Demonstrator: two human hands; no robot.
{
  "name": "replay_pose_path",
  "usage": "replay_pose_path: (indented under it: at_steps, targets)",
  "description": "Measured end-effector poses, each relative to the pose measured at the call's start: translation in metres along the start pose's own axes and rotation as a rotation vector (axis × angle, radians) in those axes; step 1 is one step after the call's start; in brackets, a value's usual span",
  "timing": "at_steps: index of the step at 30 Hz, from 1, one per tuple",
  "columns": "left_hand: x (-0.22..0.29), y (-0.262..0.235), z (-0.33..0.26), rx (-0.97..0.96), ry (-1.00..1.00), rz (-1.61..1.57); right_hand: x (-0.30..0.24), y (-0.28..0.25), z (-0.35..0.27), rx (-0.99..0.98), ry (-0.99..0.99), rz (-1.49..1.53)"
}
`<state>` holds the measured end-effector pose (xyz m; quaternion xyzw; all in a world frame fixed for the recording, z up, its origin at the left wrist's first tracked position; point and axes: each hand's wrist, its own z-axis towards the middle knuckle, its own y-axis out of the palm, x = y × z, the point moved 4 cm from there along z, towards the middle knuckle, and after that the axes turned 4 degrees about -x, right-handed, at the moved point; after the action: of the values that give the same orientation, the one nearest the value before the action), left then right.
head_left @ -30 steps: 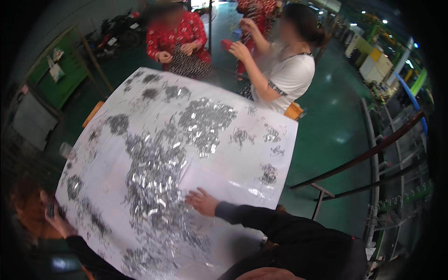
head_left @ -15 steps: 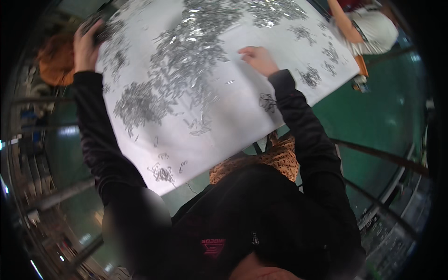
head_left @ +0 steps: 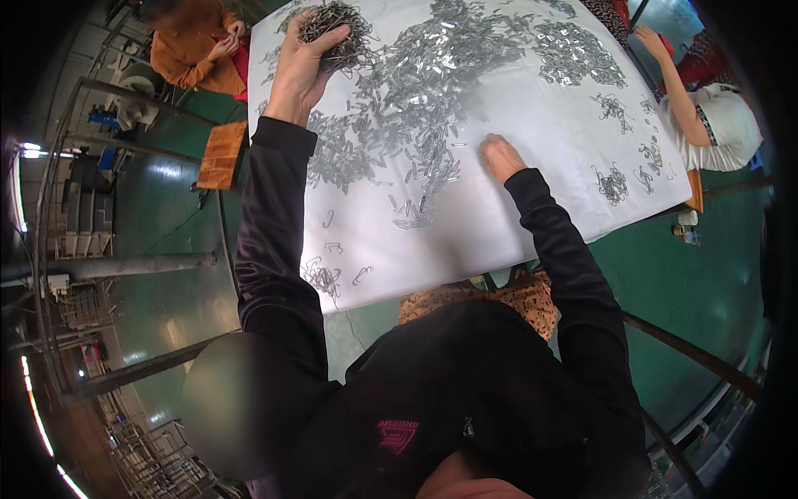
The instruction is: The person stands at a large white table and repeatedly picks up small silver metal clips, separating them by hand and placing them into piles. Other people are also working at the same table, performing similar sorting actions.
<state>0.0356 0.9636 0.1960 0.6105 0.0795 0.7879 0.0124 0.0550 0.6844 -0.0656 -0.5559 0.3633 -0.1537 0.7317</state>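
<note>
At the far left of the table, my left hand [head_left: 301,65] is closed around a tangled clump of bent wire hooks [head_left: 341,37], thumb across its near side. Beneath and beside it spread many small, shiny metal pieces [head_left: 432,66], narrow like short tubes or clips. My right hand [head_left: 501,156] rests low over the white tabletop [head_left: 474,216], right of that heap. Its fingers are curled in; whether they hold anything is hidden. A single small metal piece [head_left: 459,145] lies just left of it.
Loose hooks [head_left: 322,276] lie at the near left corner, with more small piles [head_left: 613,185] toward the right. A person in orange [head_left: 195,50] sits beyond the left edge, beside a wooden stool [head_left: 223,155]. Another person's arm [head_left: 677,91] reaches in at the right.
My left hand, with the clump, has come in from beyond the left edge over the table. The right hand stays low over the white surface. The whole view has shifted.
</note>
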Motion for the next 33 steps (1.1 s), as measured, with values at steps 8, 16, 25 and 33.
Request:
replay_pose_path:
  at_steps: [8,16,25,33]
  targets:
    - [0.010,-0.013,-0.030,0.091,0.005,-0.028,-0.136,0.026,-0.022,0.099,-0.297,-0.226]
    - [-0.001,-0.050,-0.065,0.212,-0.059,-0.008,-0.158,0.076,-0.005,-0.042,-0.383,-0.092]
    - [0.013,-0.057,-0.121,0.280,-0.036,-0.112,-0.030,0.041,0.076,-0.164,-0.117,-0.213]
    - [0.005,-0.061,-0.140,0.278,-0.018,-0.131,0.019,0.021,0.090,-0.020,0.108,-0.219]
